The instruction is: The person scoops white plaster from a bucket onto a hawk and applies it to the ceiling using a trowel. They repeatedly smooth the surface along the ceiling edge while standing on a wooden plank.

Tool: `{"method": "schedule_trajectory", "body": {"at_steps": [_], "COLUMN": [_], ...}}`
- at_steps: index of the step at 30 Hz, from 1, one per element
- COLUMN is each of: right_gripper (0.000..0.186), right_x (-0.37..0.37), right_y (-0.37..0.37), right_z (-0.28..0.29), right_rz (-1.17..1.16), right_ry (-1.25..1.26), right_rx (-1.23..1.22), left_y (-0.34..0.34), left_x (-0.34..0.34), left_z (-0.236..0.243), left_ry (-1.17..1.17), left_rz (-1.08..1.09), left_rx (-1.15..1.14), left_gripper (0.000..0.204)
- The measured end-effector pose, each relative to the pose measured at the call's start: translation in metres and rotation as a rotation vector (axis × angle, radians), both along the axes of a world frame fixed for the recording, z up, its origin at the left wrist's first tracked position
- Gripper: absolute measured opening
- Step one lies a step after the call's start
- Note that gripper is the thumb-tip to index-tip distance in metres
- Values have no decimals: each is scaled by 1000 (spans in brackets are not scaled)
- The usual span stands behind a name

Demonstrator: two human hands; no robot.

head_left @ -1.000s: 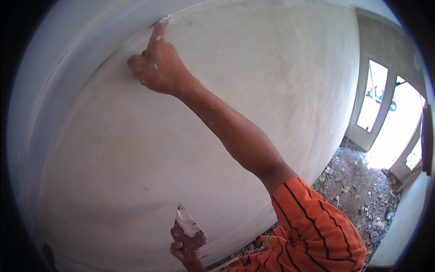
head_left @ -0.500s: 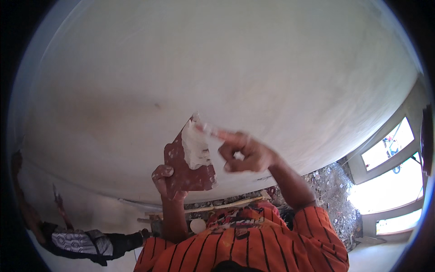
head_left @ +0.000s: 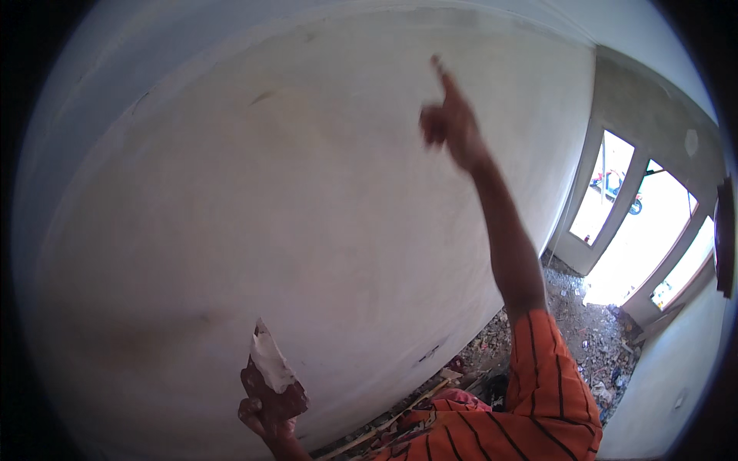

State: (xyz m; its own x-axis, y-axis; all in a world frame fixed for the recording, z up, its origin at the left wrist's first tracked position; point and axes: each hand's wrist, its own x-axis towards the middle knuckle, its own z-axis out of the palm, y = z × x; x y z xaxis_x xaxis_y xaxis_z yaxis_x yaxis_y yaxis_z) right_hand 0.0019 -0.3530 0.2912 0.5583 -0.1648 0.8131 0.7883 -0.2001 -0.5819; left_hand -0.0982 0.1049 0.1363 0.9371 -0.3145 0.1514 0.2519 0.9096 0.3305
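A reddish-brown board with a patch of white paste on its face is held low, near the wall. My left hand grips it by its lower left edge, thumb in front. High up before the pale plastered wall, my right hand is raised with the arm stretched out. Its index finger points upward and the other fingers are partly curled, with no tool visible in them. Motion blurs this hand, and whether the fingertip touches the wall I cannot tell.
Rubble and debris cover the floor along the wall's base. Long wooden strips lie beside me. On the right, a bright doorway stands between window openings, with a motorcycle outside. A dark fleck marks the lower wall.
My right hand has left the paste on the board and swung up high in front of the wall. The view has tilted up and right; the board now appears lower left.
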Motion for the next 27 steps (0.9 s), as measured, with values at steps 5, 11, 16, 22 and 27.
{"method": "schedule_trajectory", "body": {"at_steps": [5,11,16,22,27], "right_gripper": [64,56,70,55,82], "right_x": [41,79,55,43,14], "right_y": [-121,-133,-23,81,194], "right_z": [100,109,114,118,134], "right_rz": [-734,-1012,-1066,-935,-807], "right_ry": [176,134,141,-65,171], "right_rx": [-255,-563,-572,-599,-516], "left_y": [14,26,22,25,36], "left_x": [-7,-8,-19,-9,-9], "left_z": [-5,-14,-5,-21,-29], "left_ry": [-11,20,35,28,35], "left_rz": [11,11,68,64,74], "left_rx": [44,50,93,69,36], "left_gripper": [68,65,60,61,63]}}
